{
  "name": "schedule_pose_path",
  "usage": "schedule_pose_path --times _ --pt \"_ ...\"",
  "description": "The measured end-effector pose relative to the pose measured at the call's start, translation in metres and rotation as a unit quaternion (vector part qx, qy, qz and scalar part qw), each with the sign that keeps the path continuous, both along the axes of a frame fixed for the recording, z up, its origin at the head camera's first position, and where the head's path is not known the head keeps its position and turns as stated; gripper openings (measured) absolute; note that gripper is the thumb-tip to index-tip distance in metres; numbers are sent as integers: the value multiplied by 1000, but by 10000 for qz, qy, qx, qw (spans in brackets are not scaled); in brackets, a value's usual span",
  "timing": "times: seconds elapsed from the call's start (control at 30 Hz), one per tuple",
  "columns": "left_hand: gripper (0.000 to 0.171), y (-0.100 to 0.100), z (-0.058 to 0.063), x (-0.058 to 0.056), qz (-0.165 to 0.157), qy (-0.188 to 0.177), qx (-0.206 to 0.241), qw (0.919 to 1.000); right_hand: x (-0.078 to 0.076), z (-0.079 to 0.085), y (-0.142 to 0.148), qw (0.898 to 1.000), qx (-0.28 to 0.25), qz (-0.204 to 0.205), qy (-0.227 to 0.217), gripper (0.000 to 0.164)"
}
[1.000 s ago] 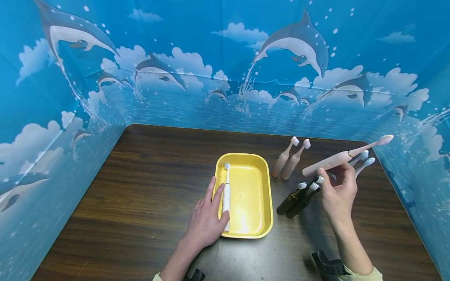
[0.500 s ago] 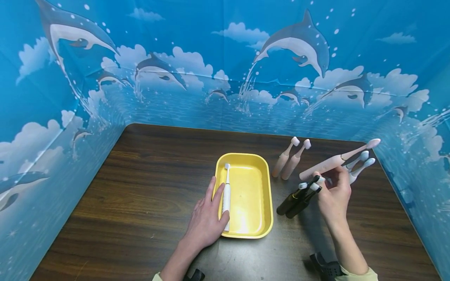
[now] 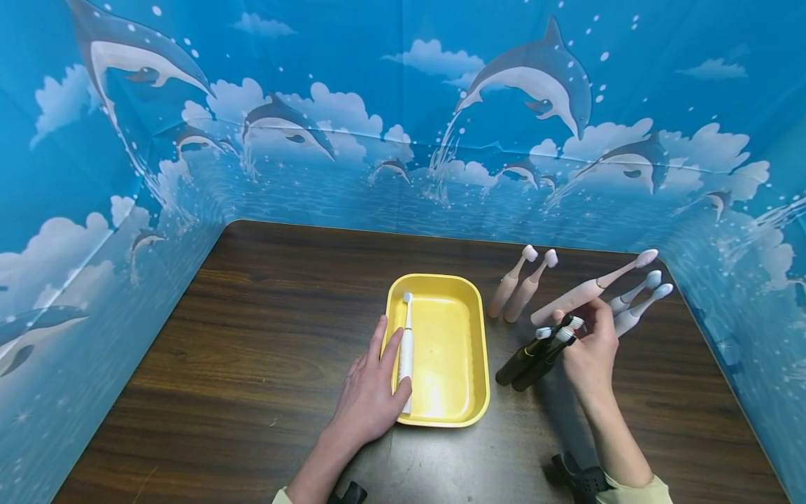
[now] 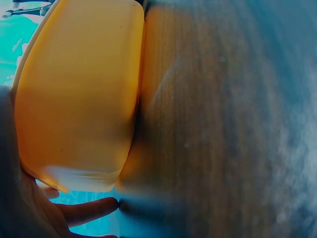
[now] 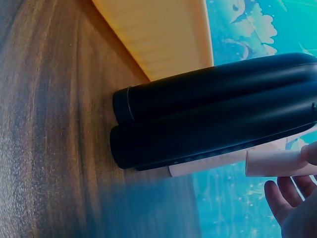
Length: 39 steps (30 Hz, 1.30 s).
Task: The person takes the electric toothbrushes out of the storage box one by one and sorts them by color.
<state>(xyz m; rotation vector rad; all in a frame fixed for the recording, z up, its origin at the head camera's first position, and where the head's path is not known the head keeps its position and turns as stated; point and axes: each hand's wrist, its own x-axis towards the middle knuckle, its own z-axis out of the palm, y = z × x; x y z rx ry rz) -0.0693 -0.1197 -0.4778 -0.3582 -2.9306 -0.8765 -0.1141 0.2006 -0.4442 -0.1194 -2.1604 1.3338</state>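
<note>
My right hand [image 3: 590, 353] pinches a pale pink electric toothbrush [image 3: 569, 295] by its handle between thumb and fingers. The brush is tilted, its head up to the right. In the right wrist view the base of its handle [image 5: 275, 163] shows near the thumb. My left hand [image 3: 374, 392] rests on the left rim of a yellow tray [image 3: 481, 336], fingers fairly straight and thumb over the rim. Inside the tray, along that side, lies a white electric toothbrush [image 3: 406, 350], partly covered by the hand. The left wrist view shows the tray's outer side [image 4: 79, 99].
Black electric toothbrushes [image 3: 532, 360] stand between the tray and my right hand. Two pink ones [image 3: 515, 290] are upright behind them. Two pale blue-white ones [image 3: 636, 311] stand to the right of the hand. A dolphin-print backdrop [image 3: 315, 189] encloses the dark wooden table [image 3: 264, 336].
My right hand has moved left with the pink toothbrush, away from the pale blue-white pair, of which more now shows. My left hand and the tray have stayed put.
</note>
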Motion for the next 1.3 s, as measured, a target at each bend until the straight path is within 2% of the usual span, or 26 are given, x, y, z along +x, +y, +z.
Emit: schedule_pose_path --times 0.27,0.6,0.9,1.3 --pt "72 0 1 0 -6 -42 43 10000 -2 -4 2 9997 211 -81 -89 46" --pt "72 -1 2 1 33 -112 76 9999 -5 -10 3 9995 280 83 -91 41" --pt "72 0 4 0 69 -215 73 9997 -8 -10 3 9989 248 104 -372 43" --pt "72 -1 1 0 27 -57 48 10000 -10 -16 3 9966 40 260 -783 44"
